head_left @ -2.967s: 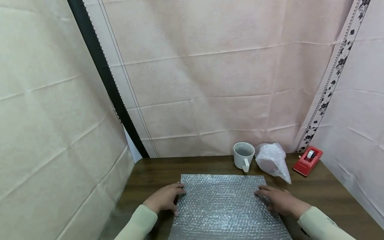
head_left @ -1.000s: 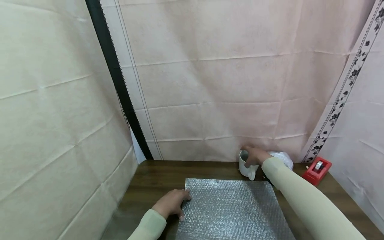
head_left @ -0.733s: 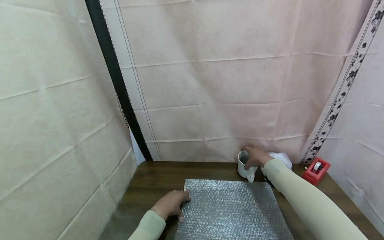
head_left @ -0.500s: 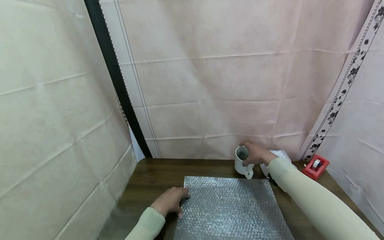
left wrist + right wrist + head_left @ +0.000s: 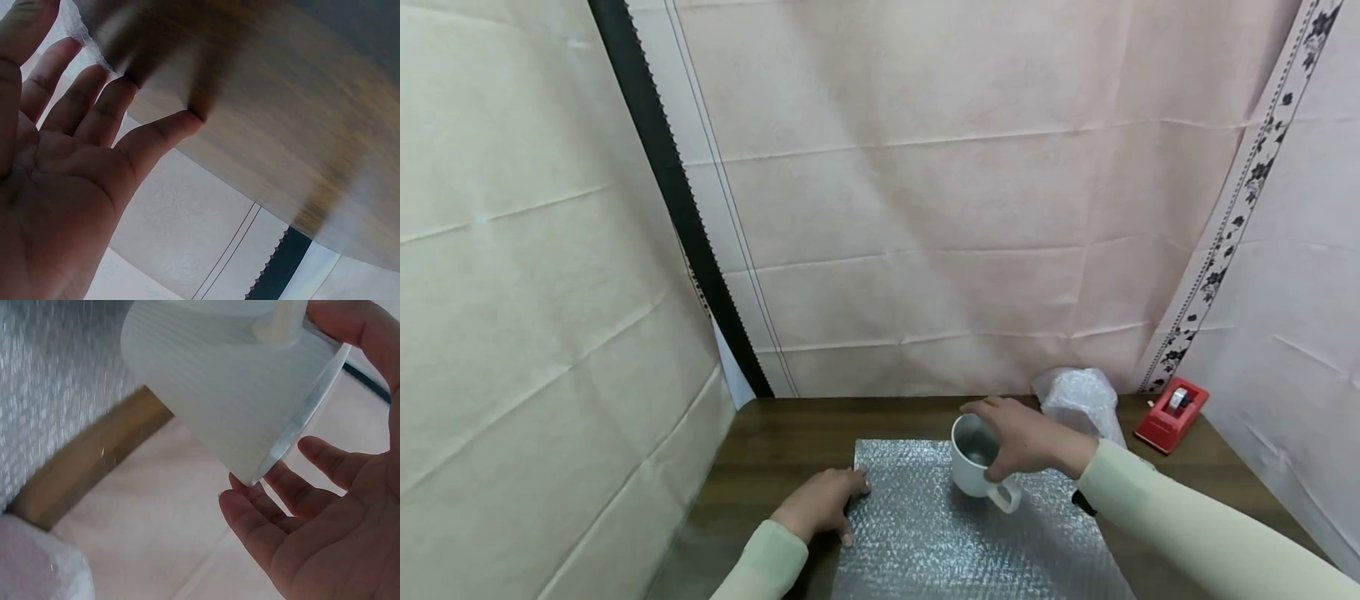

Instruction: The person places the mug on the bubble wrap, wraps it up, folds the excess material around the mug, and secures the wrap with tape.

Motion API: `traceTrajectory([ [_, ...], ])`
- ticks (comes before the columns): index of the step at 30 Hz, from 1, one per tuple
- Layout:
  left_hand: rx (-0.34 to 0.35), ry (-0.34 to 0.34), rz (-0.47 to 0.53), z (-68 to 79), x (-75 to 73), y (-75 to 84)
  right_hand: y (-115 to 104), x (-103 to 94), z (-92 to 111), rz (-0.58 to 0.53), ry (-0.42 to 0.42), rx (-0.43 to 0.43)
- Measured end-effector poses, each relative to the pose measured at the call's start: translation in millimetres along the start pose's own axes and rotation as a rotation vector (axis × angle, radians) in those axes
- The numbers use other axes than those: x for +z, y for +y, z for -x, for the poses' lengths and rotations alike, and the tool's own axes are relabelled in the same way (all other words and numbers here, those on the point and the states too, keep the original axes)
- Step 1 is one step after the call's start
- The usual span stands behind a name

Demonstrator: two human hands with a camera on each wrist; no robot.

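My right hand (image 5: 1026, 437) grips a white mug (image 5: 967, 475) by its rim, thumb on the handle side and fingers across the far side. The mug is over the upper part of a silvery bubble wrap sheet (image 5: 910, 533), its handle pointing toward me. In the right wrist view the ribbed-looking mug wall (image 5: 212, 381) shows, with fingertips (image 5: 250, 500) right at the rim. My left hand (image 5: 820, 504) rests at the sheet's left edge with its fingers extended; the left wrist view shows the palm (image 5: 62, 169) and spread fingers beside the edge of the wrap.
Behind the right hand lies a bubble-wrapped bundle (image 5: 1078, 396). A red tape dispenser (image 5: 1172, 414) stands at the back right of the brown wooden table (image 5: 820, 425). Pale cloth hangs (image 5: 910, 250) close around the table's back and sides.
My right hand went from the wrap's right edge to the mug, took it by the rim and brought it toward me and left, over the sheet. The left hand stayed at the left edge.
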State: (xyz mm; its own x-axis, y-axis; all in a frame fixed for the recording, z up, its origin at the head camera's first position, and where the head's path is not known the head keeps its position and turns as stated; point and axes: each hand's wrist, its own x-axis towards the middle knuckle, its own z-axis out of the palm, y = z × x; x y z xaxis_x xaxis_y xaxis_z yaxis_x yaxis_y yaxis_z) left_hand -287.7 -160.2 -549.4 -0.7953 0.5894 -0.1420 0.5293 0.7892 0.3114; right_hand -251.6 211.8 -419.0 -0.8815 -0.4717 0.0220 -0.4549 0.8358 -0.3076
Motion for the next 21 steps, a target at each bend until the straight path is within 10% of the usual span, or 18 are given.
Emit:
traceTrajectory([
  [21,-0.006,-0.007,0.0,-2.4,-1.7,0.2,-26,36.3,22,0.034,-0.114,-0.003],
])
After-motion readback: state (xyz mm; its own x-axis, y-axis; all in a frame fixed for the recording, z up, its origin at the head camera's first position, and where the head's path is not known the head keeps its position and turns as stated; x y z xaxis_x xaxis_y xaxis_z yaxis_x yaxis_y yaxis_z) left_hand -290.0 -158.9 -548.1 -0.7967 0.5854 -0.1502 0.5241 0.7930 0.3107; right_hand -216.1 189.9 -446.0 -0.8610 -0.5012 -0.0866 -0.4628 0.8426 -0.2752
